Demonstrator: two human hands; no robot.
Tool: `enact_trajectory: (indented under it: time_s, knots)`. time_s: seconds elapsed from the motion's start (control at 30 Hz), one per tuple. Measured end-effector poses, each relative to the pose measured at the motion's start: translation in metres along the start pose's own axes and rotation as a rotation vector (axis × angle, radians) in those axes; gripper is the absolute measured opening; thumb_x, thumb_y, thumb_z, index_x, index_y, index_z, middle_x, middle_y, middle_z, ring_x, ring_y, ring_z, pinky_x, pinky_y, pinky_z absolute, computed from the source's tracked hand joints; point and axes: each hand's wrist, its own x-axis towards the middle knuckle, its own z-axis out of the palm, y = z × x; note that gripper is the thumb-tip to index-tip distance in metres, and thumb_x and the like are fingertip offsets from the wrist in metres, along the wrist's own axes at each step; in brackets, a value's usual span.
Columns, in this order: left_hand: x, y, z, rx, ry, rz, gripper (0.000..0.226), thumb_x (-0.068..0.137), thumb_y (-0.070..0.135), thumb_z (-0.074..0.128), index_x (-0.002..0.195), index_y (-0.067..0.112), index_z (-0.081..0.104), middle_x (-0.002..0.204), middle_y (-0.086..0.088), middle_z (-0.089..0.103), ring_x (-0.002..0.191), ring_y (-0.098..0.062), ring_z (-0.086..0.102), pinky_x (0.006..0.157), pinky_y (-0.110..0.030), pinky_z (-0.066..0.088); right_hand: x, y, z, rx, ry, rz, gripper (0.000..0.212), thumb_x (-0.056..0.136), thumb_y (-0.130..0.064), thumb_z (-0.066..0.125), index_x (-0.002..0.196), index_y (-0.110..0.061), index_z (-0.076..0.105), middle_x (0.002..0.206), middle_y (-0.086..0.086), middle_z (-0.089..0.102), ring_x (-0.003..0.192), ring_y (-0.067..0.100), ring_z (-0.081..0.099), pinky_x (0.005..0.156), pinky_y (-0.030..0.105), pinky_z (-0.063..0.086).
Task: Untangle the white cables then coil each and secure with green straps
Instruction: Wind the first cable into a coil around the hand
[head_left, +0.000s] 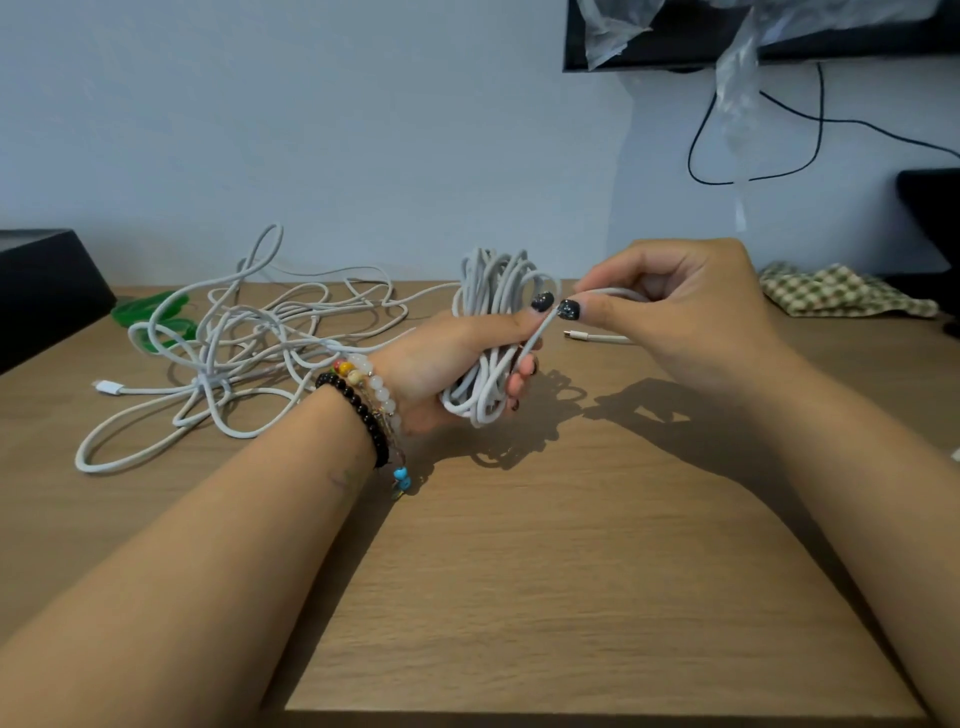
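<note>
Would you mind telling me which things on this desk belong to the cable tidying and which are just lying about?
Part of the job:
coiled white cable
tangled white cables
green straps

Just lying about:
checked cloth
black box
black wire

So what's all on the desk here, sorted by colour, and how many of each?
White: 2, the coiled cable held by both hands and the tangled cables in one heap
Green: 1 bunch of straps
Checked: 1 cloth
Black: 1 box
Total: 5
</note>
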Motion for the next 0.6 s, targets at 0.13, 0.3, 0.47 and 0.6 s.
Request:
enact_trajectory:
  time_s: [0.13, 0.3, 0.47, 0.6]
  knots:
    - [0.001, -0.002, -0.002, -0.005, -0.059, -0.046, 0.028, 0.083, 0.036, 0.067, 0.082, 0.011, 0.056, 0.06, 0.003, 0.051, 0.044, -0.006, 0.049, 0.044, -0.02, 0.044, 0.0, 0.0, 0.001, 0.017, 0.015, -0.002, 0.013, 0.071, -0.012, 0.082, 0.071, -0.019, 0.072, 0.07, 0.004, 0.071, 0.06, 0.003, 0.059, 0.055, 0.013, 0.045]
    - [0.001, -0.002, -0.005, 0.014, -0.105, -0.06, 0.014, 0.078, 0.024, 0.063, 0.077, 0.013, 0.054, 0.058, 0.004, 0.048, 0.044, -0.006, 0.047, 0.047, -0.02, 0.042, 0.001, 0.004, 0.002, -0.001, 0.025, -0.017, 0.013, 0.07, -0.018, 0.085, 0.07, -0.022, 0.072, 0.069, 0.005, 0.071, 0.061, 0.008, 0.06, 0.058, 0.018, 0.047]
    - [0.005, -0.005, -0.005, 0.196, 0.117, 0.047, 0.018, 0.084, 0.012, 0.07, 0.069, 0.01, 0.059, 0.054, -0.003, 0.053, 0.043, -0.014, 0.048, 0.045, -0.024, 0.042, 0.001, 0.01, 0.004, -0.073, 0.05, -0.005, 0.01, 0.073, -0.015, 0.083, 0.072, -0.018, 0.073, 0.065, 0.002, 0.068, 0.059, 0.003, 0.055, 0.056, 0.014, 0.043]
    - [0.014, -0.008, -0.011, 0.283, 0.57, 0.191, 0.016, 0.075, 0.02, 0.078, 0.074, 0.009, 0.068, 0.064, -0.007, 0.064, 0.055, -0.022, 0.059, 0.062, -0.034, 0.051, 0.008, 0.018, 0.0, -0.172, 0.115, 0.059, 0.012, 0.081, -0.021, 0.077, 0.071, -0.024, 0.071, 0.066, 0.001, 0.068, 0.058, 0.003, 0.056, 0.058, 0.016, 0.043]
